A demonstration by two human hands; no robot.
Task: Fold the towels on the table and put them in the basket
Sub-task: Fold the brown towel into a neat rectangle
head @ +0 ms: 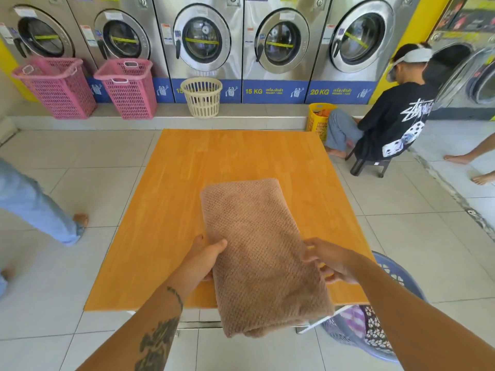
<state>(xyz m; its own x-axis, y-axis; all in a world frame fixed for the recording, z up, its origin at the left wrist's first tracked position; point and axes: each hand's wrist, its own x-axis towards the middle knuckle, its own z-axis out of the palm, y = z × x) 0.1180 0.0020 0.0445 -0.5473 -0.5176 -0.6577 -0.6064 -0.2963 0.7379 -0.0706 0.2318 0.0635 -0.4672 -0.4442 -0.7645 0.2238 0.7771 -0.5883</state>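
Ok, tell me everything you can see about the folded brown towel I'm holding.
The folded light-brown waffle-textured towel is a thick oblong of several layers, soft and nubbly. Its far end rests on the orange wooden table; its near end overhangs the table's edge. The left hand grips its left edge and the right hand its right edge.

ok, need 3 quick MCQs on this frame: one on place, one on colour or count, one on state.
1. Where is the purple basket?
A. on the table
B. on the floor at the table's near right corner
C. by the washers

2. How many pink baskets stand by the washers?
A. one
B. two
C. three

3. What state is the brown towel in?
A. spread flat
B. crumpled
C. folded, gripped on both sides

Answers: 1 B, it sits beside the wooden table, under the right arm. 2 B, one pink basket and another. 3 C, left hand and right hand clasp its edges.
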